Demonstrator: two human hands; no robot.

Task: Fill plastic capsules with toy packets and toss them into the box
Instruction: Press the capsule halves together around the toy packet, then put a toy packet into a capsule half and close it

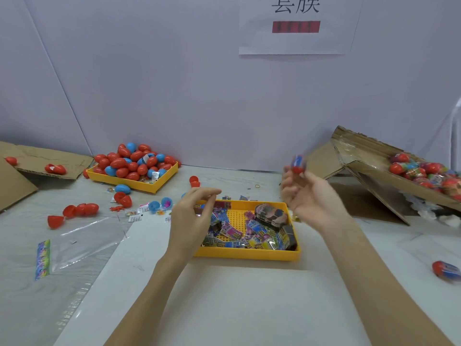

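Yellow tray (pixel 249 255) of toy packets (pixel 232 232), cardboard box (pixel 369 168) of capsules (pixel 421 171)

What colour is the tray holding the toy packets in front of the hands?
Yellow: the tray shows best in the head view, the only one.

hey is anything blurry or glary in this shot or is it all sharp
Head view: the right hand and the red-and-blue capsule at its fingertips are smeared by motion blur; the left hand and the tray of toy packets are sharper. Soft glare streaks the clear plastic bag. Wide-angle distortion bends the wall panel seams; lighting is even, shadows faint.
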